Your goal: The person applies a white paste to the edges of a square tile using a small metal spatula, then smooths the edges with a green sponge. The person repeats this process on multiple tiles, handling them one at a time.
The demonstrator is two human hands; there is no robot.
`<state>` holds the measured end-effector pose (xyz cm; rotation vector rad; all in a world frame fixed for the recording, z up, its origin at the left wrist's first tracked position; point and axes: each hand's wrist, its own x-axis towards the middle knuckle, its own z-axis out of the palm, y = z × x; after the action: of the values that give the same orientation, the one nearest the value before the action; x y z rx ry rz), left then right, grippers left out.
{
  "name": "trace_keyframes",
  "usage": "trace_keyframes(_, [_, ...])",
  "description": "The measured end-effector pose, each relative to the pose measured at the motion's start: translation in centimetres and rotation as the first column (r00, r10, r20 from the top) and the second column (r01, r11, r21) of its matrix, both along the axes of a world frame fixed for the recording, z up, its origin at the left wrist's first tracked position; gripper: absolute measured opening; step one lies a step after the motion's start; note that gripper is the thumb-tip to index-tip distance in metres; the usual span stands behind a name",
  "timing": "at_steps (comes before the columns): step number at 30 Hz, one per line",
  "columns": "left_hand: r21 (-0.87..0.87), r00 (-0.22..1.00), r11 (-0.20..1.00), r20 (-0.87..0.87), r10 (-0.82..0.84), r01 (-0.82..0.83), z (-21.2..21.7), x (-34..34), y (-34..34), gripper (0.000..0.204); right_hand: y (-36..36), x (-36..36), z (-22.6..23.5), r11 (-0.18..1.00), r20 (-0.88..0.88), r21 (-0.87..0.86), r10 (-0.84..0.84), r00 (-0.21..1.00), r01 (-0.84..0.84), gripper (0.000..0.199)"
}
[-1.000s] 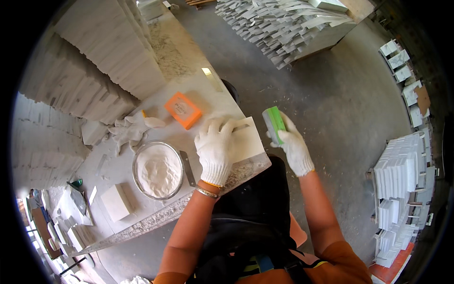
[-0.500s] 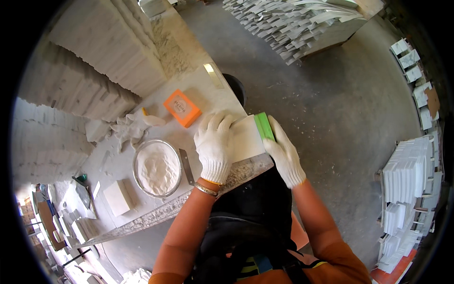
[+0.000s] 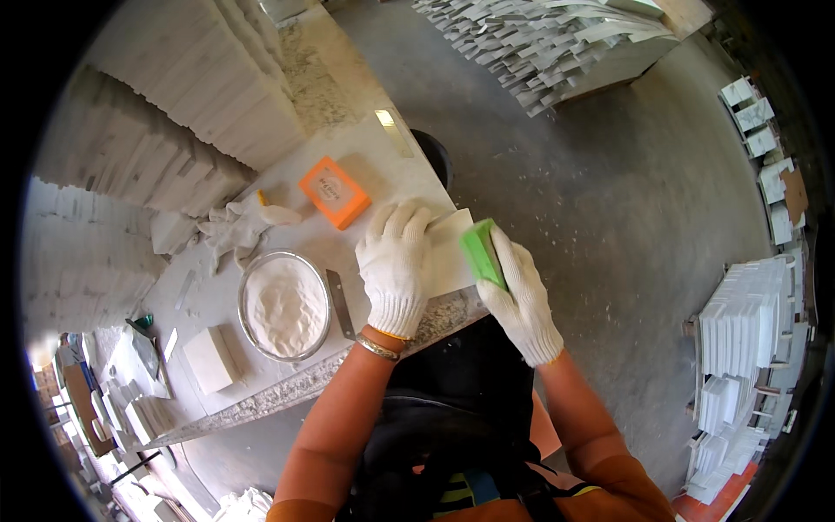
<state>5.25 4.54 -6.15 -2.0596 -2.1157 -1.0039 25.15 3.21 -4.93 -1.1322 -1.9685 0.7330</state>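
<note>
Head view, stone counter [image 3: 261, 396]. Left hand [image 3: 393, 270], white knit glove, fingers [image 3: 402, 224] spread flat, pressing a white tile [image 3: 450, 254] at the counter's near edge. Right hand [image 3: 520, 300], gloved, fingers closed around a green block [image 3: 481, 250] set against the tile's right edge. Left of the left fingers: metal blade [image 3: 339, 303], then round metal bowl of white powder [image 3: 284, 305]. Beyond the left fingers: orange box [image 3: 334, 192], crumpled gloves [image 3: 233, 228], stacked white tiles [image 3: 209, 78].
</note>
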Motion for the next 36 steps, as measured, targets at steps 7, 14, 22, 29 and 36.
trace_keyframes(7, [-0.016,0.998,0.999,0.051,-0.035,0.036,-0.2,-0.3,0.3,0.035,3.1,-0.4,-0.6,0.979,-0.004,-0.189,-0.077,0.997,0.074,0.068])
trace_keyframes(14, [0.030,1.000,1.000,-0.019,-0.003,0.003,-0.4,-0.1,-0.1,0.034,2.5,-1.0,-1.0,0.994,0.042,-0.099,-0.045,0.998,0.049,0.070])
trace_keyframes(22, [0.034,1.000,0.999,0.003,0.013,-0.013,-0.6,-0.3,-0.1,0.034,0.7,-0.3,0.6,0.933,-0.221,-0.358,-0.061,0.973,-0.023,0.067])
trace_keyframes(29, [-0.003,1.000,1.000,0.000,0.015,-0.015,-0.1,0.1,-0.1,0.032,4.1,-1.1,-1.0,0.868,-0.301,-0.495,-0.124,0.946,-0.044,0.072])
trace_keyframes(36, [0.004,1.000,1.000,-0.012,0.024,-0.024,-0.5,-0.1,-0.1,0.032,0.9,-0.2,0.7,0.904,-0.264,-0.423,-0.065,0.962,-0.055,0.074])
